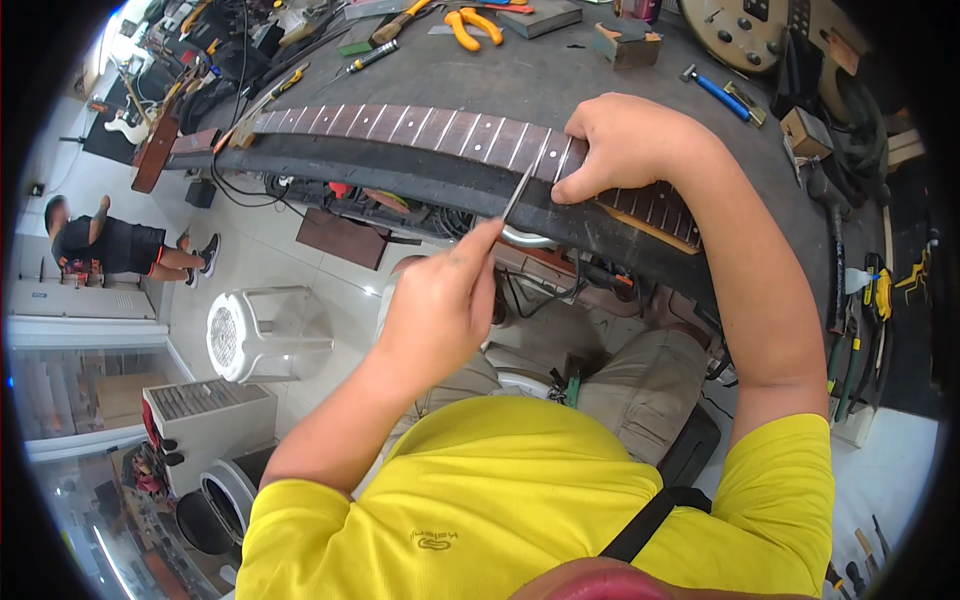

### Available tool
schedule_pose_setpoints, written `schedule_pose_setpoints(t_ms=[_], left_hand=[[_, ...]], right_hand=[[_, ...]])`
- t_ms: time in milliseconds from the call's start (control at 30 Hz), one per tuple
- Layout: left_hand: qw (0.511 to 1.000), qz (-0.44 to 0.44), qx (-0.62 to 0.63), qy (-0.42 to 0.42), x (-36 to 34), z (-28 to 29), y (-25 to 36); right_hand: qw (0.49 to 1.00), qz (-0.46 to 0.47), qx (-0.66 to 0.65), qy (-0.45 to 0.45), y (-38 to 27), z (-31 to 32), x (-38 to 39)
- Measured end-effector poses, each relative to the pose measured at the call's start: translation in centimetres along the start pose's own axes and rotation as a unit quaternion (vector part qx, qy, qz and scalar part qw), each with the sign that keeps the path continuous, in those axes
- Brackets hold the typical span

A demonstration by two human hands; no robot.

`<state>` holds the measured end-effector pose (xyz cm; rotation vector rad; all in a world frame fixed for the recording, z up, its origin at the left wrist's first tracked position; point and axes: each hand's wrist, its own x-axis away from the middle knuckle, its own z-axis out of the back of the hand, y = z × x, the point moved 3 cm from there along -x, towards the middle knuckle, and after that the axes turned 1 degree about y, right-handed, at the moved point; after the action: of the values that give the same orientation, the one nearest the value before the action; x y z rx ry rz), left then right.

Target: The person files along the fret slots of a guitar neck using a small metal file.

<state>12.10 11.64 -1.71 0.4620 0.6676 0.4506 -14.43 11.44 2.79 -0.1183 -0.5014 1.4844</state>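
Note:
A guitar neck point(420, 127) with a dark, dot-marked fretboard and metal frets lies lengthwise along the near edge of the workbench. My right hand point(630, 145) is wrapped over the neck right of the middle, thumb on the near side and fingers across the far side. In my left hand point(445, 295) is a slim metal file point(519, 193), pinched with the index finger stretched along it. The file slants up to the neck's near edge, its tip at the fret ends just left of my right thumb. My palm hides its handle.
Orange-handled pliers point(470, 28), a wooden block point(625, 45) and a blue-handled hammer point(718, 92) lie beyond the neck. A guitar body point(735, 30) rests at the far right. On the left, a white stool point(262, 335) stands on the floor; another person point(110, 240) is farther off.

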Motion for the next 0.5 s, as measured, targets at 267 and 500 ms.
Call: schedule_pose_setpoints(t_ms=[267,500], left_hand=[[1.000,0.006,-0.015,0.004,-0.2,-0.7,0.9],[0.999,-0.007,-0.051,-0.001,-6.2,-2.2,-0.2]], right_hand=[[1.000,0.004,-0.004,0.021,0.1,-0.1,0.5],[1.000,0.002,0.014,0.022,-0.2,0.3,0.4]])
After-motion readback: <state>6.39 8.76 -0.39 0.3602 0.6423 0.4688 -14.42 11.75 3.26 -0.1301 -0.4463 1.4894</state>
